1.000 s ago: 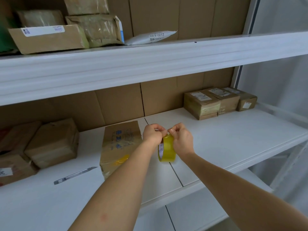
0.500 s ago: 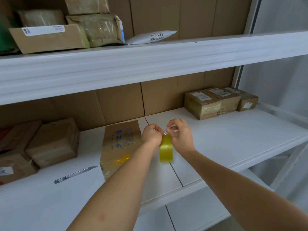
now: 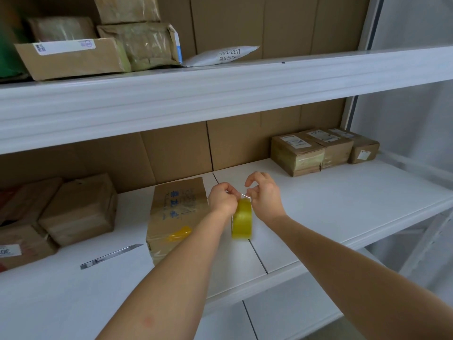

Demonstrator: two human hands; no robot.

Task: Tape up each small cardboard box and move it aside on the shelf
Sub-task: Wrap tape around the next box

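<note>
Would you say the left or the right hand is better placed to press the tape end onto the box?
Left, probably. The left hand pinches the tape end beside the box, while the right hand is farther away, at the tape roll.

Up on your top shelf, the white mailer bag (image 3: 221, 56) carries the clearest print: "18-2-2217", with a line of characters under it too small to read. The flat box (image 3: 71, 58) left of it has a white label strip, its print blurred. In front of you, the box on the middle shelf (image 3: 177, 212) shows blue printed characters down its top, too smeared to make out. Far left, a white sticker (image 3: 9, 251) shows what looks like "30", upside down. The three boxes at right (image 3: 323, 149) wear shipping labels, all illegible.
</note>
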